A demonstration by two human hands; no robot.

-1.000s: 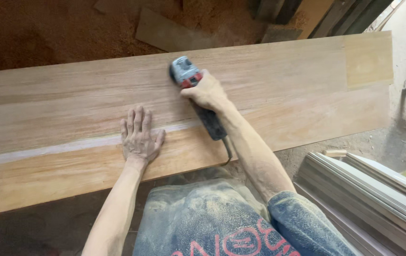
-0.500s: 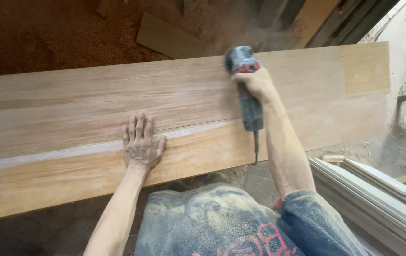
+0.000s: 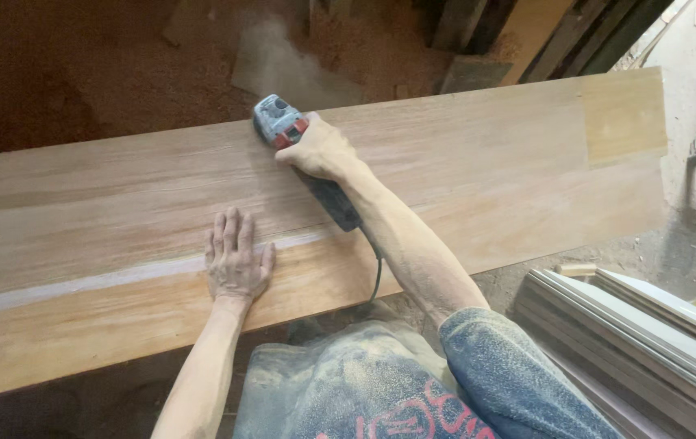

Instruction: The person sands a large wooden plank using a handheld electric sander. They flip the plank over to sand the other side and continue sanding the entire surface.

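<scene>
Wood dominates the view: one long, pale board (image 3: 462,162) lies across the frame, its far edge towards a floor of reddish sawdust (image 3: 80,73). One grey-and-red handheld power sander (image 3: 283,123) sits on the board's upper face, near the far edge and left of the board's middle. The right hand (image 3: 321,150) is clenched around the tool's body, with the dark handle (image 3: 333,202) and one cord (image 3: 377,272) trailing back along the forearm. The left hand (image 3: 237,258) is released and spread flat, palm down, on the board nearer the person, its fingers over one whitish stripe (image 3: 80,283) that runs lengthwise. A plume of dust (image 3: 271,57) rises just beyond the sander.

Step in hand, as judged: surface sanding of the board, with one hand steadying the workpiece. The next pass would call for even downward pressure, a stroke along the grain, and the cord kept away from the tool's head.

Count: two hands, one sander, one board, one darker rectangular patch (image 3: 623,118) at the board's right end. A stack of grey moulded strips (image 3: 632,325) lies at lower right; their number cannot be told.
</scene>
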